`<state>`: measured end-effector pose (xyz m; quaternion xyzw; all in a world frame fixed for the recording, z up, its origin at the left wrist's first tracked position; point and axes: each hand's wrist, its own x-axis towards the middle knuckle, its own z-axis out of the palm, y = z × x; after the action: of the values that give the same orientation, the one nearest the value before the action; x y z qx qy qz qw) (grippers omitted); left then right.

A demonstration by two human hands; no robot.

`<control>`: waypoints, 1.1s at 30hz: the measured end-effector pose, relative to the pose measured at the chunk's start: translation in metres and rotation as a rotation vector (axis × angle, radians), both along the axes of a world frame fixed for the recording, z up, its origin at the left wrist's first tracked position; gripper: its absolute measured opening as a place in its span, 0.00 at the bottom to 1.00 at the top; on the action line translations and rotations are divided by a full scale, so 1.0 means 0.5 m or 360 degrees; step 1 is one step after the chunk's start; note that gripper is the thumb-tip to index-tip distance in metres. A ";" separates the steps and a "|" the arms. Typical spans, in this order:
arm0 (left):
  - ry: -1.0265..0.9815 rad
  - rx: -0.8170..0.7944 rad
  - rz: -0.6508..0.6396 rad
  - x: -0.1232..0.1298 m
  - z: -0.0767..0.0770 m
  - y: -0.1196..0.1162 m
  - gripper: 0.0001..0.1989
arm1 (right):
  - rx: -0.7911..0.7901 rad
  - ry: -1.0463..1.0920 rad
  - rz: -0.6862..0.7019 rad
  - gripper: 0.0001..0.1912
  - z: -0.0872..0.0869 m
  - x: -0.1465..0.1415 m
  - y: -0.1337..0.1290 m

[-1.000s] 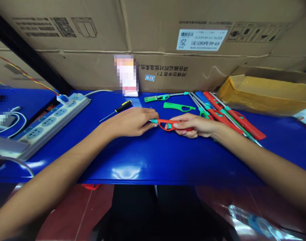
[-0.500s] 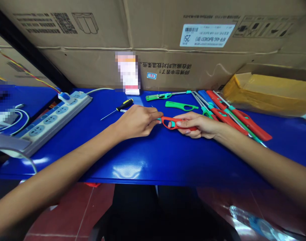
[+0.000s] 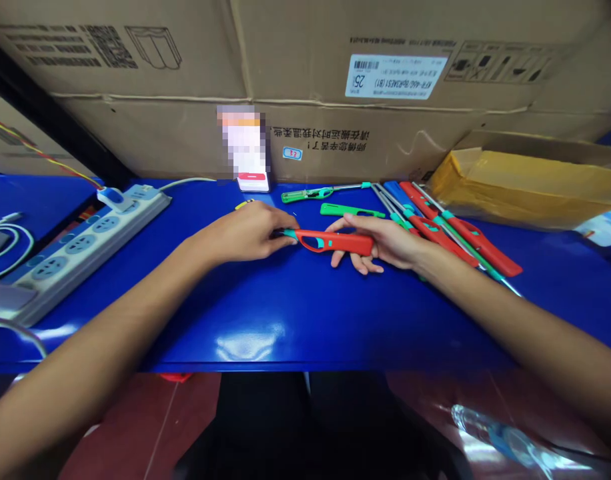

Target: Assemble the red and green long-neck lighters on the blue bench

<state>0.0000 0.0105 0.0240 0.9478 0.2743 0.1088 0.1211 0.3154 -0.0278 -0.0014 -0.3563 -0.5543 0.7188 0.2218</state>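
A red gas lighter with a turquoise trigger lies level above the blue table. My left hand pinches it at the turquoise collar of its nozzle end. Around the handle's other end is my right hand, its fingers spread and loose, the palm side close to the lighter. Behind the hands rest an opened green lighter with its inside showing and a green shell piece. To the right lies a pile of red, blue and green lighters. A screwdriver's yellow end peeks out behind my left hand.
A lit phone leans on a large cardboard box at the back. On the left runs a white power strip with cables. An open carton with yellow tape stands at the right. A plastic bottle is on the floor.
My right hand has loosened its grip on the red lighter's handle and spread its fingers. My left hand keeps hold of the nozzle end. The whole view has shifted slightly.
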 end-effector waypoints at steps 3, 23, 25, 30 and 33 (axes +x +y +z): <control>-0.0024 -0.0050 0.0051 -0.013 -0.004 0.012 0.11 | 0.0142 -0.0019 -0.0095 0.25 0.003 0.009 0.003; -0.0230 -0.0517 0.0134 -0.007 0.013 -0.014 0.21 | 0.1881 -0.0670 -0.0253 0.24 -0.003 0.010 -0.030; -0.0272 -0.0536 0.0137 -0.009 0.007 -0.012 0.21 | 0.1807 -0.0721 -0.0257 0.30 -0.002 0.009 -0.026; -0.0249 -0.0497 0.0144 -0.010 0.000 -0.010 0.19 | 0.1572 -0.0734 -0.0220 0.23 0.003 0.008 -0.020; -0.0233 -0.0489 0.0150 -0.008 0.002 -0.011 0.18 | 0.1334 -0.0628 -0.0254 0.18 -0.003 0.005 -0.017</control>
<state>-0.0042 0.0049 0.0251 0.8937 0.3224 0.1399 0.2790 0.3178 -0.0363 -0.0027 -0.4074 -0.7993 0.3321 0.2914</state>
